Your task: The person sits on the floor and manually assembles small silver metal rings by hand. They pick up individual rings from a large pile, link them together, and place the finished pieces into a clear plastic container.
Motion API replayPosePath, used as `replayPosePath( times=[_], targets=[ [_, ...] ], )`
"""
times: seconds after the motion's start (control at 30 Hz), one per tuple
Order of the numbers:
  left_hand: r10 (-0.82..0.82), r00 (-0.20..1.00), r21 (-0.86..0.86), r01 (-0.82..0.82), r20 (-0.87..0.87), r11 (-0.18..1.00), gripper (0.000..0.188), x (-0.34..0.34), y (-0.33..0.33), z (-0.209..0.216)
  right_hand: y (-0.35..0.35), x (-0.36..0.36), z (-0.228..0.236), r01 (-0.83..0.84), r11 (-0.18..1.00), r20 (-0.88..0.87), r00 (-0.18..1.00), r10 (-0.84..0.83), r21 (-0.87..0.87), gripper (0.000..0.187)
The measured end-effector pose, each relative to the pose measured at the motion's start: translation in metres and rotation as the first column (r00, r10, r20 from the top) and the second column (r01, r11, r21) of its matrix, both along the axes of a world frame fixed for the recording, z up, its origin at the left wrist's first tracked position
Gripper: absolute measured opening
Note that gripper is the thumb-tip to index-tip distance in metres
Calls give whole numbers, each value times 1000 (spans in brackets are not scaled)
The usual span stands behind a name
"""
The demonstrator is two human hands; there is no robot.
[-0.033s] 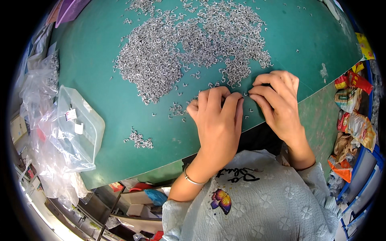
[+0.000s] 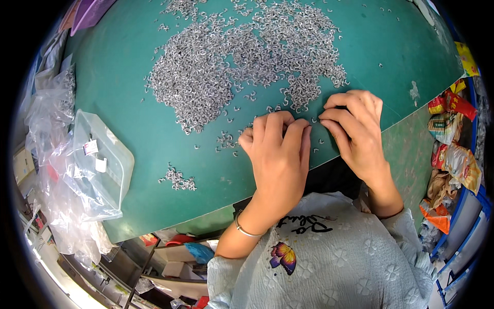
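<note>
A wide pile of small grey C-shaped metal pieces [image 2: 193, 77] is spread over the green tabletop [image 2: 144, 134]. Just below the pile's near edge, my left hand [image 2: 278, 147] rests with fingers curled and tips bent down; anything within them is hidden. To its right, my right hand [image 2: 358, 131] has thumb and index finger pinched together close to the table, and what they hold is too small to make out. A few loose metal pieces [image 2: 315, 150] lie between the two hands. Apart from the main pile, a small cluster of the pieces [image 2: 177, 179] sits to the left.
A clear plastic tub [image 2: 108, 159] stands on the left side, against crumpled clear bags [image 2: 56, 170]. A purple basket [image 2: 90, 14] is at the far left corner. Colourful packets [image 2: 453, 129] line a blue rack at the right. Shelves [image 2: 170, 252] sit below the table's near edge.
</note>
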State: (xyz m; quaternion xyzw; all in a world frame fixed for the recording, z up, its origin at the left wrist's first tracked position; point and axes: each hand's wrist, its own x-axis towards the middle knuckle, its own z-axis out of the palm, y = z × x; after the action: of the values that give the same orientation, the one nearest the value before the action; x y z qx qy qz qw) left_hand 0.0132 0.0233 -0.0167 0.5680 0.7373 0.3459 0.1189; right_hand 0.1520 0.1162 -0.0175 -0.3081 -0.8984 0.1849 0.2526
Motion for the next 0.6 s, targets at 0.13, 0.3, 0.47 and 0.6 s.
replayPosePath(
  times=[0.13, 0.3, 0.47, 0.6],
  targets=[
    [7, 999, -13, -7, 46, 1000, 18, -3, -5, 2, 0, 0, 4, 22, 997, -25, 999, -24, -71, 13],
    [-23, 999, -65, 24, 22, 998, 15, -6, -9, 5, -1, -4, 5, 61, 997, 6, 998, -61, -44, 11],
    [-13, 999, -84, 16, 32, 996, 14, -5, -6, 7, 1, -3, 3, 58, 998, 3, 998, -58, -8, 12],
    [-57, 994, -107, 67, 92, 992, 14, -8, -7, 13, 3, 3, 6, -6, 994, 21, 1000, 8, -108, 12]
  ],
)
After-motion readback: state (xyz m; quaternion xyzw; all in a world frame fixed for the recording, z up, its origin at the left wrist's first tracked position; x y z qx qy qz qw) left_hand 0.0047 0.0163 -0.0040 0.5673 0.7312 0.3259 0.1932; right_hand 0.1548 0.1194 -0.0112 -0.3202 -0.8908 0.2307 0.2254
